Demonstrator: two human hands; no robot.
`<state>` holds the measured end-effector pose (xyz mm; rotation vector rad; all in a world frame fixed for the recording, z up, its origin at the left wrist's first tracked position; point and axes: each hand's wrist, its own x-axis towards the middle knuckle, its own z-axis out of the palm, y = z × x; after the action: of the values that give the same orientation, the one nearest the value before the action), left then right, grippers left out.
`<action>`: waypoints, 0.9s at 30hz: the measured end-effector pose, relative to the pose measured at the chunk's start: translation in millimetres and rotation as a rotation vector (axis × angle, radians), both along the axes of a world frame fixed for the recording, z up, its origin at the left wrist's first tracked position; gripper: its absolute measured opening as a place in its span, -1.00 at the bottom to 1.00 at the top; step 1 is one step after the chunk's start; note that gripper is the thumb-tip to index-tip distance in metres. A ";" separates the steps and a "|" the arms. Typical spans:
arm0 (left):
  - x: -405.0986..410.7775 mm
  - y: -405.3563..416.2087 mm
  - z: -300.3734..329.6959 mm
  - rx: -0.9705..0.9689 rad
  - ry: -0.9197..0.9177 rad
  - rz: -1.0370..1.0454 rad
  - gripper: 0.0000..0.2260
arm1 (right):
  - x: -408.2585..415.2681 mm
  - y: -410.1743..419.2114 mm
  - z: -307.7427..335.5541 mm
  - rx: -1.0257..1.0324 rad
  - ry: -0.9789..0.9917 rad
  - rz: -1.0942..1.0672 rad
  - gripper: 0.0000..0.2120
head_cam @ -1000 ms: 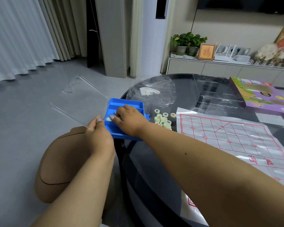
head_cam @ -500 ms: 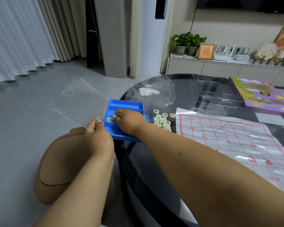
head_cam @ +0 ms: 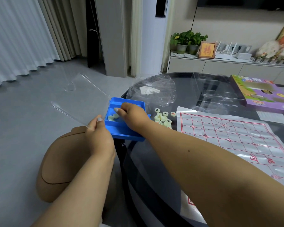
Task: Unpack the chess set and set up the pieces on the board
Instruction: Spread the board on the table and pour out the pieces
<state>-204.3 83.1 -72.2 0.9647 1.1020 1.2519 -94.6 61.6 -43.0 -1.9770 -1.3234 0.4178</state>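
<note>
The left hand [head_cam: 97,136] grips the clear lid's edge, just left of the blue tray [head_cam: 115,128]; the right hand [head_cam: 131,117] reaches into the tray, its fingers [head_cam: 117,110] curled down directly above the pale pieces [head_cam: 112,117], though whether they pinch one I cannot tell; the right hand is the nearer; a loose pile [head_cam: 163,118] lies just right of the wrist, the board sheet [head_cam: 236,136] further right on the dark worktop [head_cam: 154,161]; beyond, a purple box [head_cam: 261,97], a cabinet, curtains.

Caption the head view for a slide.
Right hand reaches into the blue tray for pieces while the left hand steadies its edge.
</note>
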 end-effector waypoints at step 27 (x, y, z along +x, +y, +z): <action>-24.7 8.2 2.8 -0.086 -0.035 0.019 -0.90 | 43.0 -70.2 -31.2 0.023 -0.751 -0.105 -0.67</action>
<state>-229.0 91.3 -69.4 0.8665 1.1311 1.2221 -51.6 -8.6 -74.2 -2.2650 -1.6246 -0.4410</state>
